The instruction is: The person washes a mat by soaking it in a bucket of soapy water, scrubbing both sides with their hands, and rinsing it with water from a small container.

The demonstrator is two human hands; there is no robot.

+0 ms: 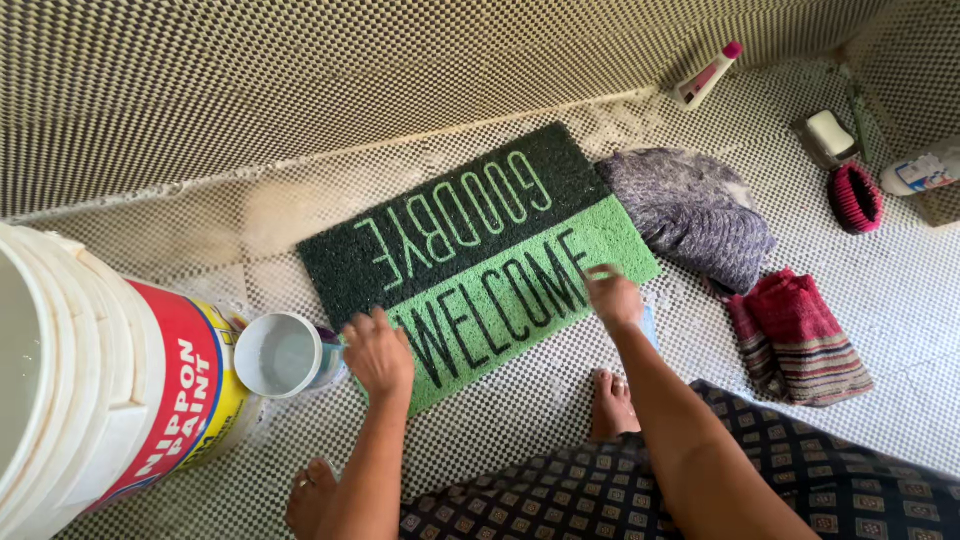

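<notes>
A rectangular doormat, half dark green and half light green with lettering, lies on the small-tiled floor. My left hand grips the handle of a pale plastic mug holding water, at the mat's near left corner. Fingers down, my right hand presses on the mat's light green half near its right edge; whether it holds anything underneath is hidden. My bare feet stand just in front of the mat.
A large white bucket with a red and yellow label stands at left. Right of the mat lie a grey cloth and a red striped cloth. A bottle, soap bar, red brush sit by the far tiled wall.
</notes>
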